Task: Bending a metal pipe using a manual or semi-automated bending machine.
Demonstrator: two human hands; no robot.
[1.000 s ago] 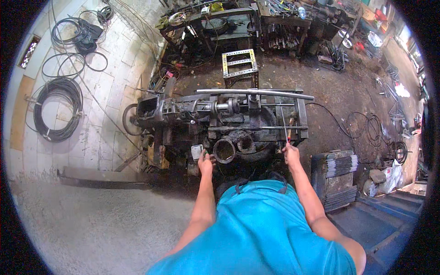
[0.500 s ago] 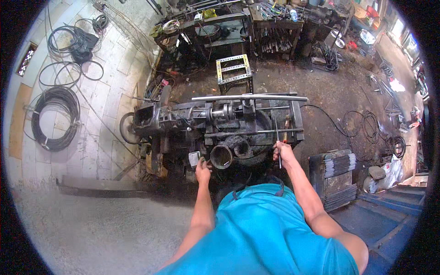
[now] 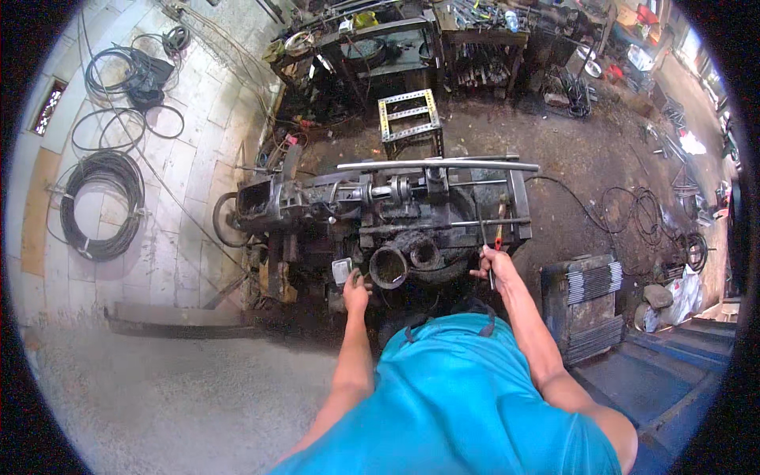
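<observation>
My left hand [image 3: 356, 294] is closed on a small pale square-shaped container [image 3: 342, 271], left of the machine's round metal funnel mouth [image 3: 389, 267]. In my right hand [image 3: 497, 267] is a thin dark metal rod [image 3: 485, 229], gripped near its lower end and pointing away over the machine. Close past that hand, a tool with an orange-red handle [image 3: 499, 235] lies on the machine's frame. The greasy black machine [image 3: 317, 199] stretches across in front of me, with a long pale metal bar [image 3: 380, 165] along its far side.
Beyond the machine stands a small perforated metal stool [image 3: 408, 113]. Cluttered workbenches [image 3: 396, 33] line the back. At right are a stack of bundled rods [image 3: 594, 283] and a cable [image 3: 633, 218] on the floor. Coiled wire [image 3: 103, 245] lies on the left.
The whole view has shifted slightly, so the scene sits a little further right. The rod in my right hand leans a bit more. Both hands keep their hold.
</observation>
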